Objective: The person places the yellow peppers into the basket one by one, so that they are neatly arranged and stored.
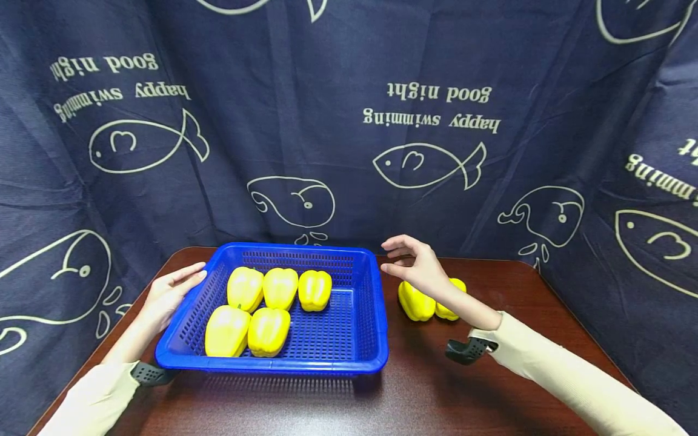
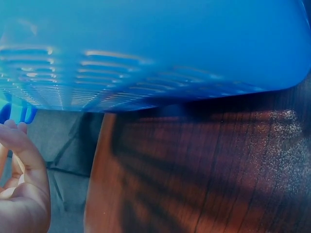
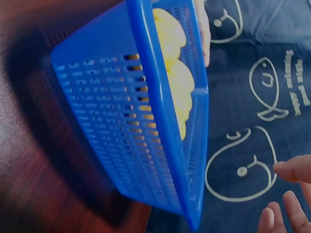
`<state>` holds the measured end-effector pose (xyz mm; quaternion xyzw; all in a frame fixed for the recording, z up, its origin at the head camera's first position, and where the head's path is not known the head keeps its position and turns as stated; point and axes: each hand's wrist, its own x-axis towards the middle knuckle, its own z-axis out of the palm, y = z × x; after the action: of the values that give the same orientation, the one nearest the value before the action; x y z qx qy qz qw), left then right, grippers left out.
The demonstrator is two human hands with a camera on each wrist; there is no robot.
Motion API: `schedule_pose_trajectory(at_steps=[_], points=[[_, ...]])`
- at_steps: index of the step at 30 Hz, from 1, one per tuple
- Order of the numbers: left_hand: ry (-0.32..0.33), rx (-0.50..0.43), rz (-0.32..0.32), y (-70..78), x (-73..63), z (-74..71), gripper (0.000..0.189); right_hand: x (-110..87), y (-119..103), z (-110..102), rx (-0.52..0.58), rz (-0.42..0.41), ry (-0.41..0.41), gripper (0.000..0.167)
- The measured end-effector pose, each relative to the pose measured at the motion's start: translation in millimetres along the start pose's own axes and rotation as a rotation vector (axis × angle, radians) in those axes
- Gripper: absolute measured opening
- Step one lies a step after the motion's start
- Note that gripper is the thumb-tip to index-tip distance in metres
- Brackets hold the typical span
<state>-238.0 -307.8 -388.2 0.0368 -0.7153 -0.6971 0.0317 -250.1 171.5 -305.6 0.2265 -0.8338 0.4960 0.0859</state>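
Observation:
A blue perforated plastic basket (image 1: 272,364) with several yellow bell peppers (image 1: 269,332) inside is in the middle of the head view. Its near edge tips toward me, and a shadow shows beneath it. My left hand (image 1: 163,300) grips the basket's left rim, with the thumb along the top edge. Curved fingers (image 2: 26,150) reach up to the basket in the left wrist view. Just off the far right corner, my right hand (image 1: 415,265) hovers with fingers loosely bent and nothing in them. In the right wrist view its fingertips point toward the curtain, apart from the basket.
Two more yellow bell peppers (image 1: 417,301) lie on the brown wooden table (image 1: 436,399) to the basket's right, partly behind my right forearm. A dark blue curtain (image 1: 338,121) with whale and fish drawings hangs behind the table and along both sides.

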Motion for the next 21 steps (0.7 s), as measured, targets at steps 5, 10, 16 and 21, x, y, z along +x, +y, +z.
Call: schedule_pose_trajectory(at_steps=[5, 10, 16, 21], points=[[-0.005, -0.005, -0.004, -0.4, 1.0, 0.6, 0.04, -6.6, 12.3, -13.0, 0.031, 0.024, 0.046, 0.035], [-0.007, 0.0, -0.005, -0.7, 2.1, -0.1, 0.039, -13.7, 28.6, -23.0, 0.043, 0.033, 0.087, 0.037], [0.006, 0.015, -0.024, 1.2, 0.4, 0.3, 0.039, -23.1, 48.4, -32.1, 0.039, 0.059, 0.142, 0.038], [0.007, 0.012, -0.03, 3.5, -0.3, 0.6, 0.038, -31.1, 60.8, -38.7, 0.039, 0.089, 0.183, 0.039]])
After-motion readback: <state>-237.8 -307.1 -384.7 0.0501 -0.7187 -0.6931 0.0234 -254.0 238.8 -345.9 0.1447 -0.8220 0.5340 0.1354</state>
